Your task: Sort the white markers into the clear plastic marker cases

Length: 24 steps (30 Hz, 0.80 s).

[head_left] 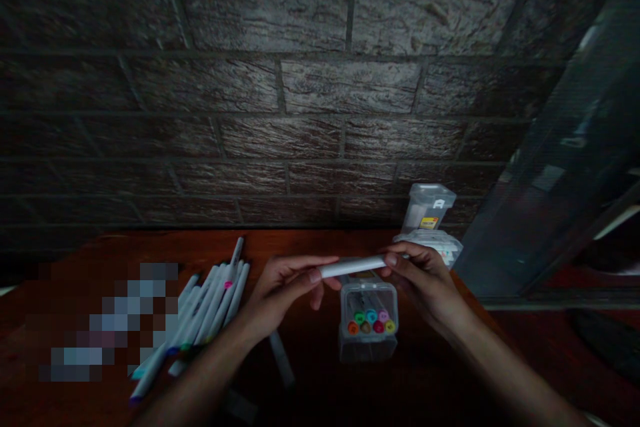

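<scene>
Clamping the slim white marker [353, 267] between fingertips [314, 275] at both ends, your left hand [275, 290] and right hand [425, 279] hold it near the clear plastic box [367, 350]; one slack pinch could drop it.

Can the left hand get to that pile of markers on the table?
Probably yes: the pile of markers lies close beside the left hand, with nothing seen between. That hand may need to loosen its grip on the held marker first.

White marker [353, 267], slim, approx. horiz., 1 end in L fingers [313, 275], other in R fingers [400, 265].
</scene>
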{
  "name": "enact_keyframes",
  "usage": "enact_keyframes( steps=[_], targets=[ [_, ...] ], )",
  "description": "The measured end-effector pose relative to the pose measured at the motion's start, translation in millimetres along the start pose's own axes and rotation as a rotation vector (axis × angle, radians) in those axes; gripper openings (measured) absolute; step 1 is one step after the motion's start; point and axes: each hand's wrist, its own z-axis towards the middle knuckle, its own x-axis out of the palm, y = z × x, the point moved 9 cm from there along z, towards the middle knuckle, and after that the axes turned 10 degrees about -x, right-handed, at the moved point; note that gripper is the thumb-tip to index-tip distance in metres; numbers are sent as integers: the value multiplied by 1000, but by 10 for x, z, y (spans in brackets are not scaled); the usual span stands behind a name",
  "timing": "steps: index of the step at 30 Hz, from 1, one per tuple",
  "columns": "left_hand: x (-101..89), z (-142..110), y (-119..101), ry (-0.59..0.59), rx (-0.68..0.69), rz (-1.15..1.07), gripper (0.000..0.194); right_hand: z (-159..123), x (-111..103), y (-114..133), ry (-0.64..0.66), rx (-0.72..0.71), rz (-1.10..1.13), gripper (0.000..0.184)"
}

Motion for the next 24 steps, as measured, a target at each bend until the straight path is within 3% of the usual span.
enact_keyframes(
  steps=[24],
  targets=[
    [67,21,32,79,-91,-189,36,-6,11,-19,-22,61,62,25]
  ],
)
